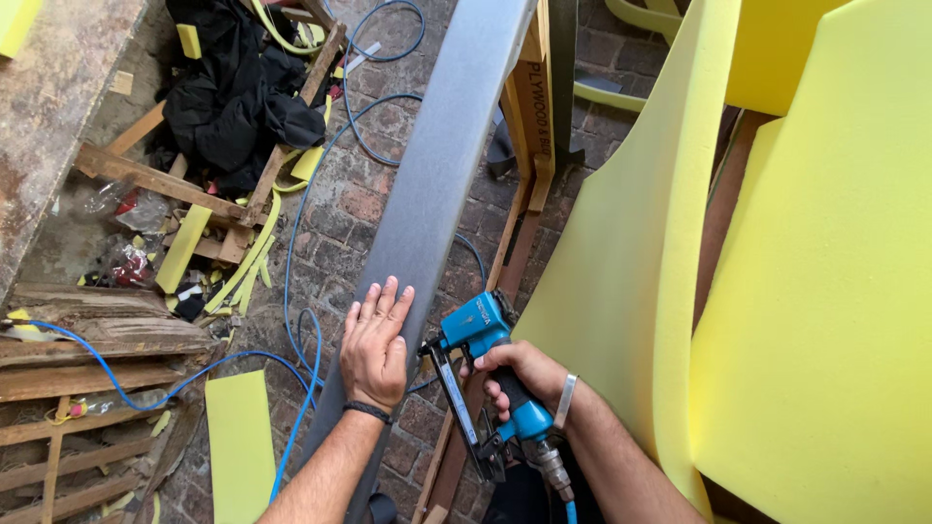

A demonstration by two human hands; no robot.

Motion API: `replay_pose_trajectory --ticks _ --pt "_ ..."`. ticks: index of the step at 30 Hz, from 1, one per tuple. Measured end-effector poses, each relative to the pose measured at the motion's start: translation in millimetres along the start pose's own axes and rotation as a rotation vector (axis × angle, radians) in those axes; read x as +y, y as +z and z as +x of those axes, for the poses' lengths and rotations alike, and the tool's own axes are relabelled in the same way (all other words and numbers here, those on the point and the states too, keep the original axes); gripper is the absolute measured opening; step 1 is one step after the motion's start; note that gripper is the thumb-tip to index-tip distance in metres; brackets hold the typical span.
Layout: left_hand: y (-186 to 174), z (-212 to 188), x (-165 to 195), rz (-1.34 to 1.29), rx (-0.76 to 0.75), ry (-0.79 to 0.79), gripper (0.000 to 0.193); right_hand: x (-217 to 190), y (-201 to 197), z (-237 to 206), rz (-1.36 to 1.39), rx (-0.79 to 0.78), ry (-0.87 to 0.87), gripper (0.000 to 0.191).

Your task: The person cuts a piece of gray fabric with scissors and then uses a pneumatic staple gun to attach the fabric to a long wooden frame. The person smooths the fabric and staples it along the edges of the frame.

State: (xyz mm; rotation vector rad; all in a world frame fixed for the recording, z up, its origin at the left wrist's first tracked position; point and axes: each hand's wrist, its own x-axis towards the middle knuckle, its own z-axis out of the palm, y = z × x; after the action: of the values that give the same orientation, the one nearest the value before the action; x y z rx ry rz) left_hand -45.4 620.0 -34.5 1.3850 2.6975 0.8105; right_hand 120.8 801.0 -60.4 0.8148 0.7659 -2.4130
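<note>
Head cam looking straight down: left hand (376, 347) lies flat, fingers spread, pressing on a long grey fabric-covered panel (437, 165) that runs up over the brick floor (364, 204). Right hand (524, 374) is wrapped tight round a blue pneumatic stapler (482, 378), nose against the wooden frame (519, 233) beside the panel. Yellow foam sheets (815, 291) fill the right.

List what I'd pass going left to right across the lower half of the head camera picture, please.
Wooden pallet slats → flat yellow foam offcut → blue air hose → left hand pressed flat on the grey fabric strip → blue pneumatic stapler gripped by the right hand → big yellow foam sheets.
</note>
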Motion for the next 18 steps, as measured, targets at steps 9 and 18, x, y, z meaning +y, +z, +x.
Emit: replay_pose_trajectory --ticks 9,18 --pt "-1 -2 6 -0.009 -0.001 0.004 0.064 12 -6 2 0.160 -0.052 -0.019 0.028" --pt "-10 4 15 -0.073 -0.001 -0.003 0.065 35 36 -37 0.609 0.207 -0.348 0.044"
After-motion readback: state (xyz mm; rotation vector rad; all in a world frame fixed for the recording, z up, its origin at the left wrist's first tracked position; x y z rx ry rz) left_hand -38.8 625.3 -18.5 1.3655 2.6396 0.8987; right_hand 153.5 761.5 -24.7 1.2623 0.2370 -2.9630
